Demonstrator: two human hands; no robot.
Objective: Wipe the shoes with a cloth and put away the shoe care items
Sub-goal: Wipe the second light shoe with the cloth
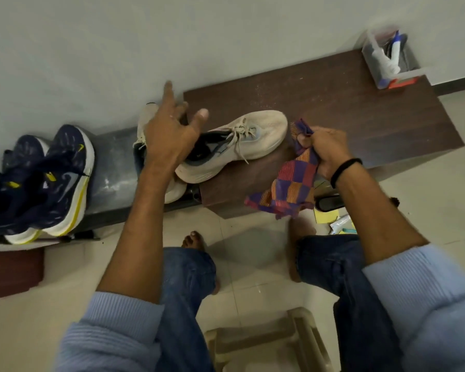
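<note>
Checked cloth [287, 183] gripped, 1 beige shoe [242, 140] on the cabinet [360, 116].
The right hand [326, 149] clenches the cloth at the cabinet's front edge. The left hand [169, 132] is over the shoe's heel, fingers spread, gripping nothing. The shoe lies heel lower-left, toe upper-right.

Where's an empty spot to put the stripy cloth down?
The cloth fits on the brown bench top, bare between the beige shoe and the clear box. The grey ledge has a gap between the navy shoes and the second beige shoe. Crowded where the two beige shoes meet, under the left hand.
</note>
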